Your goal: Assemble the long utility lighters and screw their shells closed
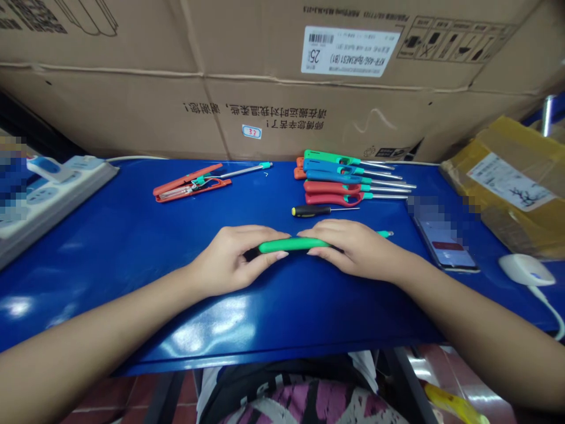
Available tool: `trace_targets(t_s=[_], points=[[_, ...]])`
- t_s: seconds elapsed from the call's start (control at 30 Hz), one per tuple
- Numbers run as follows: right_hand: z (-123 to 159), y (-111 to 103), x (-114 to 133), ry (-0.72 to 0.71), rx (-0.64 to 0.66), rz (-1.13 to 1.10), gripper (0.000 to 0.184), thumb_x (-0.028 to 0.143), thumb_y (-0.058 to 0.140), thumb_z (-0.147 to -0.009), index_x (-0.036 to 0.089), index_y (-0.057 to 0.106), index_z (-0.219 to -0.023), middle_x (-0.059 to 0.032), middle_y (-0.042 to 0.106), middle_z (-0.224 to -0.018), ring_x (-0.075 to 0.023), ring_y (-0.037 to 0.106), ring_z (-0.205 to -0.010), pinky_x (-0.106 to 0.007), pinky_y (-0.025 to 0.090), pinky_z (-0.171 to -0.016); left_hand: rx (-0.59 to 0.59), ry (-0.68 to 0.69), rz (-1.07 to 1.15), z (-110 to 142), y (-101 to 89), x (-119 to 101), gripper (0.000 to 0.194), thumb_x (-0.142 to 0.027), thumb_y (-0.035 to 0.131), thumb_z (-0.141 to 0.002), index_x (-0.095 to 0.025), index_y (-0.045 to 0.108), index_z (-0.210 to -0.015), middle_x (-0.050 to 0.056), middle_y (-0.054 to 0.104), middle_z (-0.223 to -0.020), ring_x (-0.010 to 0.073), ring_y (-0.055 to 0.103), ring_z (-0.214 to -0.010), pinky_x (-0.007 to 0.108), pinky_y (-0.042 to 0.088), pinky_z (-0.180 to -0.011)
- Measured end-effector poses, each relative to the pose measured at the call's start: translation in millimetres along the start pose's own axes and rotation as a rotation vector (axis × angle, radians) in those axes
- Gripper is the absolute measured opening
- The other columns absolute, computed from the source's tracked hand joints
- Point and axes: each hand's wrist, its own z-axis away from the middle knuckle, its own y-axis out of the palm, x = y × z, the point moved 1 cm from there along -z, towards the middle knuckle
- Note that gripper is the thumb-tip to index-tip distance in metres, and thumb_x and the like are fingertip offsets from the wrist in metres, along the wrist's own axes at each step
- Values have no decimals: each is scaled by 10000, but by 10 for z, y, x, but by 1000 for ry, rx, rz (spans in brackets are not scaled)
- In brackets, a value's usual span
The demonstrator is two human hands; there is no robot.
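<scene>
Left hand (236,256) and right hand (353,246), nearly closed, pinch a green lighter (292,244).

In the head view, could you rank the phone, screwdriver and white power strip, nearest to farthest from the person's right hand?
1. Screwdriver, just beyond the right hand
2. Phone, off to the right
3. White power strip, far left

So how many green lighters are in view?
2: one green lighter in the left hand and right hand, another green lighter at the lighter row's back. Others may be hidden.
</scene>
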Motion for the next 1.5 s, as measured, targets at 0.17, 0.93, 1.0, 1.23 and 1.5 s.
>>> trace_targets(t_s=[0.17, 0.93, 1.0, 1.23, 1.5], points=[[7, -86, -72, 30, -22, 107, 243, 352, 565, -1008, 167, 715, -1061, -91, 749, -972, -224, 672, -880, -365, 517, -819, -57, -60, -12, -14, -77, 3, 171, -258, 667, -933, -176, 751, -1058, 54, 799, -984, 159, 752, -850, 231, 587, -789], [251, -507, -500, 309, 42, 490, 186, 282, 626, -886, 169, 652, -1031, -133, 713, -1032, -323, 652, -967, -442, 501, -812, -6, -48, -89, -71, -280, 197, 193, -290, 672, -921, -195, 771, -1055, 60, 805, -982, 157, 738, -777, 211, 544, -714], [251, -542, -520, 301, 75, 490, 138, 271, 571, -932, 181, 676, -939, -112, 724, -963, -292, 662, -891, -416, 487, -781, -17, -46, -88, -69, -292, 217, 194, -301, 672, -916, -197, 773, -1044, 63, 806, -978, 160, 739, -766, 213, 546, -699], [141, -451, -378, 138, 118, 316, 253, 313, 548, -999, 170, 691, -847, -95, 697, -878, -232, 643, -833, -366, 476, -783, 19, -52, -55, -74, -268, 225, 195, -313, 678, -912, -187, 779, -1022, 61, 806, -959, 161, 741, -768, 209, 560, -706], [60, -246, -173, 34, 81, 225, 289, 364, 521, -1022, 169, 703, -910, -100, 697, -926, -235, 642, -882, -379, 504, -825, 65, -113, 65, -67, -163, 171, 197, -339, 677, -912, -197, 787, -993, 55, 807, -947, 161, 741, -769, 210, 571, -706]])
